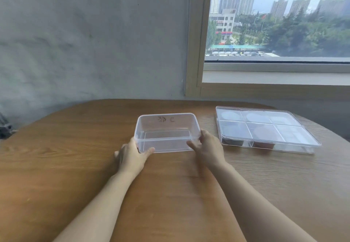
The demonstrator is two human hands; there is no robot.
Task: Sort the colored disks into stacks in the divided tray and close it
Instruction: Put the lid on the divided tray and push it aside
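The left hand [132, 154] and right hand [208, 147] are gripping the near corners of an empty clear tub [166, 115], thumbs on its front wall. The divided tray [312, 144] is sitting lidded just to the right, with disks [265, 132] dimly showing inside. A careless sideways swing of the tub could knock the tray.

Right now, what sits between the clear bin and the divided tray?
In the head view, only a strip of bare table, plus the right hand gripping the near right corner of the clear bin, beside the divided tray.
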